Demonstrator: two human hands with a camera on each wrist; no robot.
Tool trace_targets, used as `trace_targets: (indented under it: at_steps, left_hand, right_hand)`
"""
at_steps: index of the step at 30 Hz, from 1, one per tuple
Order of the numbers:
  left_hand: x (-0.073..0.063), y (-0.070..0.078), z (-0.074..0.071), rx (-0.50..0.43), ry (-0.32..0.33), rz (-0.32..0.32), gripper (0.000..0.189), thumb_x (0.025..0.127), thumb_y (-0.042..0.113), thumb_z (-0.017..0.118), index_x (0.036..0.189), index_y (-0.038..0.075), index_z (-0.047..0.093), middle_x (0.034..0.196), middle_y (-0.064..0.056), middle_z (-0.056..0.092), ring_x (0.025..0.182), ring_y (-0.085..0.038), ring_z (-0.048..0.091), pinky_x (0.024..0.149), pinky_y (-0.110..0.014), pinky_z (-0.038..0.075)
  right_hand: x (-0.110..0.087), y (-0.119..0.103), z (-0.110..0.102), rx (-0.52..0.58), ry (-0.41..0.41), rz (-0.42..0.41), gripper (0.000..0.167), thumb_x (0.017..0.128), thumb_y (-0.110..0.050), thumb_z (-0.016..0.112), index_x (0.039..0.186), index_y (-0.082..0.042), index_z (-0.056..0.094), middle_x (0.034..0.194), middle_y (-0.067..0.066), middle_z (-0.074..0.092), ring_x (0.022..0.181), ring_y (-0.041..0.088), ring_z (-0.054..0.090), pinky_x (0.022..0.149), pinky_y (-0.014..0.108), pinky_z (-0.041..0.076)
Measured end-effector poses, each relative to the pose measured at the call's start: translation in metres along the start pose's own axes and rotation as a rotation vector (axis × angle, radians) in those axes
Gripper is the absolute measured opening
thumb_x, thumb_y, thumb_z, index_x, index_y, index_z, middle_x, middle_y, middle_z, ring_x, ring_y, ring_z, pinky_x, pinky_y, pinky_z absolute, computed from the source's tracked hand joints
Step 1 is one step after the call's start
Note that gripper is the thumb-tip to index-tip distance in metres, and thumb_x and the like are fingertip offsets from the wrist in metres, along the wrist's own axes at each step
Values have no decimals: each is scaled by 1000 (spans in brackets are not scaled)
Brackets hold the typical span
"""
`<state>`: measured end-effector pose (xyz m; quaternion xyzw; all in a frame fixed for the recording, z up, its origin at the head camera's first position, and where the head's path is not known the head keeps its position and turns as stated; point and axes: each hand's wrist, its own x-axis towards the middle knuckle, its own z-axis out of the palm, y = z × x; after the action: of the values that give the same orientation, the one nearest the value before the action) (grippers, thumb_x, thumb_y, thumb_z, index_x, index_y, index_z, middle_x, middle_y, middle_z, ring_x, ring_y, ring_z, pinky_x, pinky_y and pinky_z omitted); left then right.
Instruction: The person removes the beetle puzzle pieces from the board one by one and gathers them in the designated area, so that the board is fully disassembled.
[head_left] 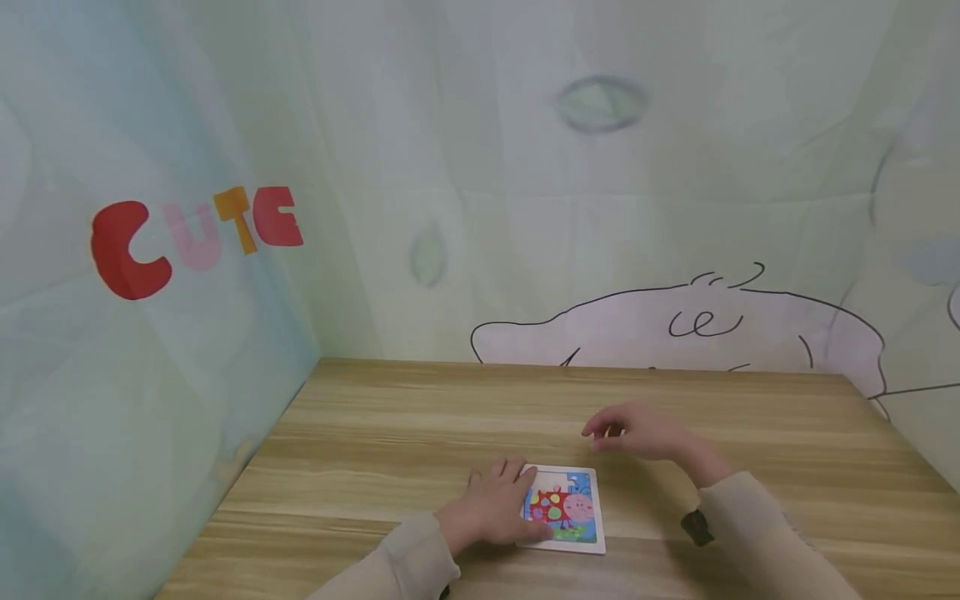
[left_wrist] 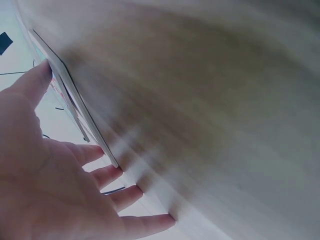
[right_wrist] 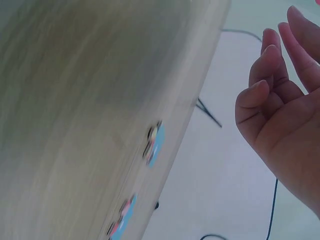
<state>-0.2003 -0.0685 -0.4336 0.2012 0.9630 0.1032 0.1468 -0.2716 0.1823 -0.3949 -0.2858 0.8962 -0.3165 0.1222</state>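
Observation:
A small white-framed jigsaw puzzle (head_left: 581, 512) lies flat on the table, showing a pink cartoon figure in a spotted red outfit. Near its top left is a pale patch without picture. My left hand (head_left: 495, 504) rests over the puzzle's left side, fingers spread and straight, the thumb lying across the near part. In the left wrist view, several fingertips (left_wrist: 172, 220) reach down to the table past the puzzle's edge. Beyond the puzzle to the right, my right hand (head_left: 637, 432) hovers over the table with loosely bent fingers. Nothing shows between its thumb and fingers.
In the right wrist view, a loose puzzle piece (right_wrist: 154, 143) with blue on it lies on the wooden table (head_left: 390, 417), and more blue-and-pink piece (right_wrist: 122, 217) shows nearby. A printed cloth backdrop (head_left: 450, 167) stands behind the table's far edge and along its left.

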Motion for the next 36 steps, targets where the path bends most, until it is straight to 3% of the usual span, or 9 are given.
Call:
trace_targets:
  at_steps: [8,24,36]
  left_hand:
    - [0,0,0,-3,4,2,88,79,66,63,146,14,41,153,-10,33,140,-37,28,105,-67,25]
    - [-1,0,-1,14,6,6,88,79,67,62,146,14,42,153,-10,33,140,-37,29,104,-67,27]
    - [0,0,-1,1,7,9,89,79,67,63,146,13,41,153,-11,33,140,-38,29,104,-67,26]
  right_hand:
    - [6,-10,14,61,-71,-5,19,90,-15,68,107,-7,69,88,-2,61,83,16,55,71,29,47]
    - [16,-2,32,99,-193,3,18,86,-10,71,104,-10,69,88,-3,61,83,16,53,74,30,46]
    - [19,-2,38,97,-236,71,22,80,-8,76,100,-15,70,87,-1,59,85,18,50,75,36,42]
